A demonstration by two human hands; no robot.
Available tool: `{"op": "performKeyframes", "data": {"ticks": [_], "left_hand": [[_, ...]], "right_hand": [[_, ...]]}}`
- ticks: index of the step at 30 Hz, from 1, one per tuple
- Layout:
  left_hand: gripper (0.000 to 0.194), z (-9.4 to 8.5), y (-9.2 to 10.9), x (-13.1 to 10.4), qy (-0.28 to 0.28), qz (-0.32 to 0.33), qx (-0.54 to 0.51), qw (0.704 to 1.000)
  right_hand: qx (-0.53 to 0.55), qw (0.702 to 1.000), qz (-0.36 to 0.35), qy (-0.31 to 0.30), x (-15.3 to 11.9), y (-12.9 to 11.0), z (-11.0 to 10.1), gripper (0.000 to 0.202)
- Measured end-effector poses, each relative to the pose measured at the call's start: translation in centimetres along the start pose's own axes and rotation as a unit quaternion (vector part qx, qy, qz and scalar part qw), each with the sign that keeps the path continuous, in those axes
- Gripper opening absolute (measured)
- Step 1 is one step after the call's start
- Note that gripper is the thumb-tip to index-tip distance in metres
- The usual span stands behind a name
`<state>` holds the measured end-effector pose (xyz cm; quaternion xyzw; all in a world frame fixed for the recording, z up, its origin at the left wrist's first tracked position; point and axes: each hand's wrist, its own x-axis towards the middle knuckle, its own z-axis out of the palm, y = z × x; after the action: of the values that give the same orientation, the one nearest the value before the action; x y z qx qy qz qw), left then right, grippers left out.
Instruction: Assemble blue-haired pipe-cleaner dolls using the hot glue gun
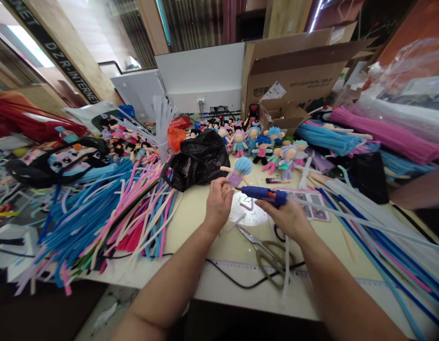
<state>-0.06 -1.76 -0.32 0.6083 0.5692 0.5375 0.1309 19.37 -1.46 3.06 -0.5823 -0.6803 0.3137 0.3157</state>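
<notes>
In the head view, my left hand (219,201) is closed around the lower part of a small doll (235,178) with blue hair and a lilac body. My right hand (292,218) grips a blue glue gun (264,193), its nozzle pointing left at the doll near my left fingertips. A long clear glue stick (361,220) runs out behind the gun to the right. Below the hands lies a white round mat (253,216) with a bent lilac pipe cleaner on it. Olive-handled scissors (267,255) rest just in front of the mat.
Many pipe cleaners (87,213) cover the left side, and more (382,246) lie at the right. A black plastic bag (201,158) and several finished dolls (262,149) stand behind. A black cable (240,285) crosses the front edge; a cardboard box (293,71) is at the back.
</notes>
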Motion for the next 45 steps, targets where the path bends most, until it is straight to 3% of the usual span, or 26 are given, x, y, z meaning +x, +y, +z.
{"op": "performKeyframes", "data": {"ticks": [21, 30, 36, 45], "left_hand": [[0.028, -0.07, 0.17, 0.17, -0.009, -0.049, -0.037, 0.998], [0.028, 0.15, -0.40, 0.32, -0.018, -0.077, -0.071, 0.994], [0.030, 0.21, -0.48, 0.29, -0.024, -0.083, -0.071, 0.994], [0.029, 0.13, -0.45, 0.35, -0.023, -0.084, -0.057, 0.995]], "right_hand": [[0.009, 1.000, -0.012, 0.019, -0.10, -0.43, -0.02, 0.032], [0.079, 0.996, 0.012, 0.050, 0.16, 0.08, -0.62, 0.037], [0.066, 0.998, 0.007, 0.024, 0.14, -0.09, -0.13, 0.036], [0.031, 0.998, -0.024, 0.051, -0.24, -0.76, 0.01, 0.036]]}}
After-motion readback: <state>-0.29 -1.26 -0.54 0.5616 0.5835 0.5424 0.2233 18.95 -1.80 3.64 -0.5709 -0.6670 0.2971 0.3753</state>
